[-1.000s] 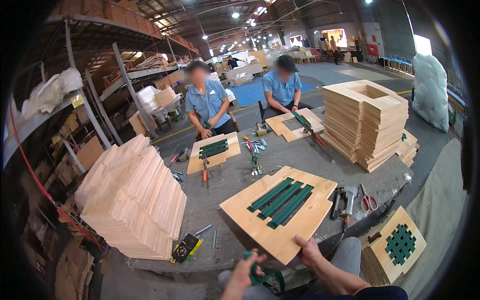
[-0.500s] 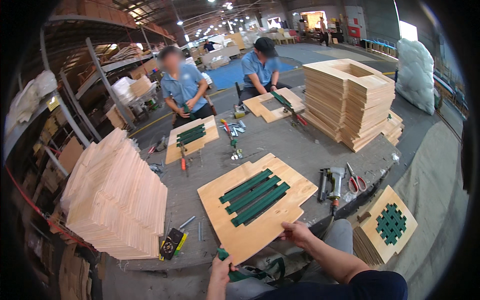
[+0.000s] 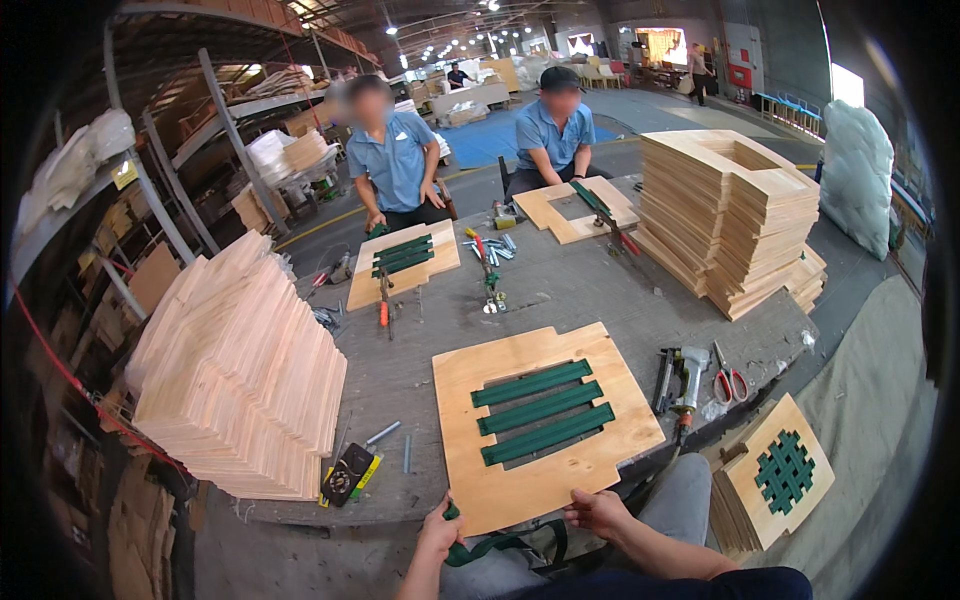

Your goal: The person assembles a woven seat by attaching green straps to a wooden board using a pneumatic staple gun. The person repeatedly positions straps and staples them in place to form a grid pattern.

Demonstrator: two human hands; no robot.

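From my far-off seat, I see that the flat, pale wood board has just been turned. It was tipped on a slant half a second ago. Now it sits straighter in front of the person, and its three long dark green cloth strips run more from side to side. That puts its near edge right by both hands. The board lies on the big gray table, with its near corner poking out past the edge.

The left hand is curled round a loose green cloth strap, close by that corner. The right hand is at the near edge, fingers partly bent. I can't tell if it's pinching the board or only touching it. To the right rest a silver metal staple gun and red-handled scissors.
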